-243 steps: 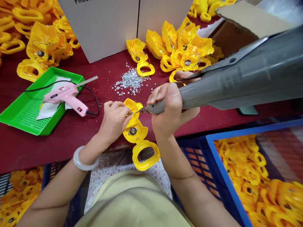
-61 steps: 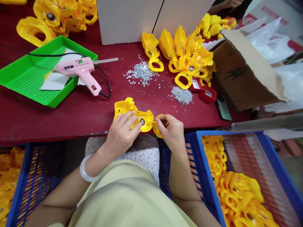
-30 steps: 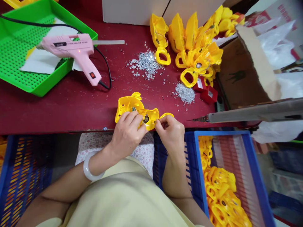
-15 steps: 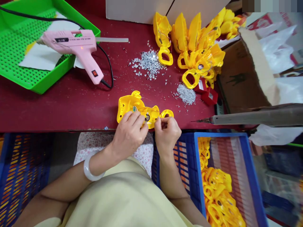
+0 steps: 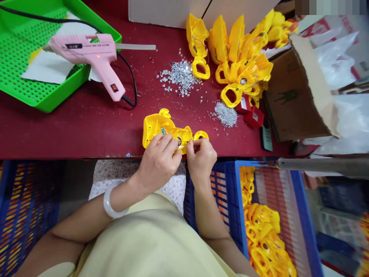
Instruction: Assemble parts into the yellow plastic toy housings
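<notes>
A yellow plastic toy shell (image 5: 155, 127) lies open side up near the table's front edge, with a ring-shaped handle (image 5: 201, 135) at its right end. Inside it are a small green circuit board (image 5: 163, 130), a round metal part (image 5: 179, 141) and a thin reddish wire. My left hand (image 5: 160, 163) is closed at the shell's near side, its fingertips by the board and partly hidden. My right hand (image 5: 201, 159) pinches at the shell's right part, close to the handle; what lies between thumb and finger is too small to make out.
A pink glue gun (image 5: 86, 50) rests on a green tray (image 5: 43, 102). Loose screws lie in two piles, larger (image 5: 183, 79) and smaller (image 5: 226, 114). More yellow shells (image 5: 242, 57) stand behind. A grey screwdriver (image 5: 317, 165) juts in at right above a blue crate (image 5: 240, 215).
The screwdriver at the right has swung towards me, down over the crate. My right hand has shifted slightly left and up with the shell's handle end. My left hand stays almost still.
</notes>
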`<state>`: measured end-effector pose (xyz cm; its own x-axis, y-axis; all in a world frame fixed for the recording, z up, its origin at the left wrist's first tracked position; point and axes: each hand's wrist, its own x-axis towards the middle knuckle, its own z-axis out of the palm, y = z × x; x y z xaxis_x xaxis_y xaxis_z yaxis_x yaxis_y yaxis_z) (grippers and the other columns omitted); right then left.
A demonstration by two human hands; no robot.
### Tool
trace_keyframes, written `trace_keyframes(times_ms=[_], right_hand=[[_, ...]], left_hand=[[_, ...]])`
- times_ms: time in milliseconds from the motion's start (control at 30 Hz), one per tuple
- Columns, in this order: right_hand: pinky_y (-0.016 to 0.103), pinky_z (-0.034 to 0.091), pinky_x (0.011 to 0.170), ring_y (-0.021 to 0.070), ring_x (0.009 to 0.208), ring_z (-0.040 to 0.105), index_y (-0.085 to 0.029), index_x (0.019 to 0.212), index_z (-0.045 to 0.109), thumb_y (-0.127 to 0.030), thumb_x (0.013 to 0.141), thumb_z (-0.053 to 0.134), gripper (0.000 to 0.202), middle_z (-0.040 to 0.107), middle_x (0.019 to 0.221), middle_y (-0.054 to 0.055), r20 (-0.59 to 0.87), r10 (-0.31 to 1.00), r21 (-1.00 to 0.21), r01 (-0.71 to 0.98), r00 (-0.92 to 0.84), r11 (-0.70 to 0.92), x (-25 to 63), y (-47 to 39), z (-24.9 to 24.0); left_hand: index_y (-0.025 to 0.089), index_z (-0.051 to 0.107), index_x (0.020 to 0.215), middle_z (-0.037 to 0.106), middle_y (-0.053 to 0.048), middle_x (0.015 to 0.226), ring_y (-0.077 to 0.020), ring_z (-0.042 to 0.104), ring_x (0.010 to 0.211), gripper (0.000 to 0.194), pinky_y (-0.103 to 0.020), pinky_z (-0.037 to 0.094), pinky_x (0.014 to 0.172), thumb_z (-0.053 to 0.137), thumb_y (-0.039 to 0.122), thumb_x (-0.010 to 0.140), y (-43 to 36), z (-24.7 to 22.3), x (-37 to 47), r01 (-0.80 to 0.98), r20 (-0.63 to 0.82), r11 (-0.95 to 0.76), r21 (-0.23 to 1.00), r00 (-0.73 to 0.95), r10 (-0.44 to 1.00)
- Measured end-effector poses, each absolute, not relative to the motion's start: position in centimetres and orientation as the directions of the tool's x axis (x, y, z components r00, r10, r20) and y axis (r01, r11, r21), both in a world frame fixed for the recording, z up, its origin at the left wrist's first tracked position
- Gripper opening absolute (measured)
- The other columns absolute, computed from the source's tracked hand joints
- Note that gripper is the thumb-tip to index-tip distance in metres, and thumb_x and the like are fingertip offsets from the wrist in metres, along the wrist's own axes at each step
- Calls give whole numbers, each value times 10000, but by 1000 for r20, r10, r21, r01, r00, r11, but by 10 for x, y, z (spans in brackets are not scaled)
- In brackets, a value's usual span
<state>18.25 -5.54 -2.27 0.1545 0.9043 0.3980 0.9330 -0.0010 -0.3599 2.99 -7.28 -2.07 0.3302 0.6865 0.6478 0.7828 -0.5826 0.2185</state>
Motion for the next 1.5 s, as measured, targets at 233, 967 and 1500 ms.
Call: trace_keyframes(times_ms=[233, 967, 1500], right_hand=[[281, 417, 603, 139, 558, 547, -213, 706, 554, -347, 851, 543, 198, 630, 658, 6, 262, 961, -509, 859, 90, 58, 192, -53, -11], [267, 499, 650, 130, 718, 608, -211, 858, 661, -233, 910, 550, 125, 653, 862, 34, 334, 897, -471, 773, -289, 424, 220, -45, 6], [308, 517, 745, 179, 853, 657, -225, 1089, 715, -170, 937, 474, 289, 743, 952, 69, 364, 803, -124, 830, -471, 544, 238, -57, 1]], left_hand=[[140, 657, 747, 680, -95, 886, -253, 601, 949, 189, -391, 474, 837, 569, 132, 914, -73, -22, 31, 786, 649, -575, 225, 319, 691], [137, 700, 813, 664, -130, 1139, -267, 577, 1101, 134, -391, 509, 912, 611, 162, 910, -74, -16, 32, 805, 673, -543, 237, 267, 689], [116, 726, 926, 694, -137, 1064, -291, 605, 1107, 168, -430, 543, 911, 560, 139, 931, -73, -19, 30, 749, 635, -613, 251, 351, 688]])
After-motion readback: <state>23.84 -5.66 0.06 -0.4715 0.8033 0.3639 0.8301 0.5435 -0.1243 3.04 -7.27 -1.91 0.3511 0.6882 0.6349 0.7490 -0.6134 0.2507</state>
